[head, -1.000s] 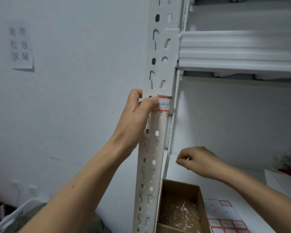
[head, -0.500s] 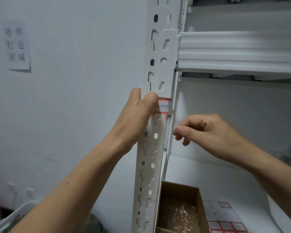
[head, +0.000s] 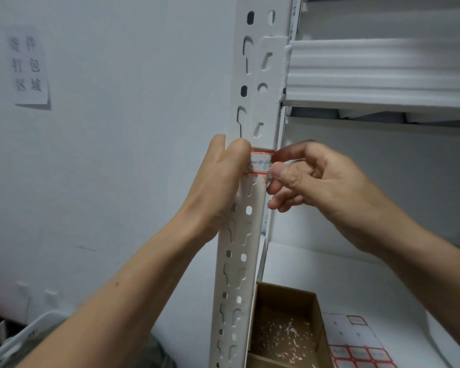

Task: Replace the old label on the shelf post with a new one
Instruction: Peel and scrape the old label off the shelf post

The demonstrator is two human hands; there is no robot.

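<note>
Left hand (head: 221,179) wraps the shelf post (head: 252,123), fingers together pressing the label's (head: 262,162) left end, likely to steady it; right hand (head: 311,181) at 3 o'clock has thumb and forefinger closed on the label's right edge. Open room lies right under the shelf (head: 377,75); scrap box (head: 284,333) and label sheet (head: 356,343) sit at 6 o'clock.

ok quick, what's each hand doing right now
Left hand: wrapped around the shelf post, thumb on the label.
Right hand: thumb and forefinger at the label's right edge; grip cannot be told.
</note>
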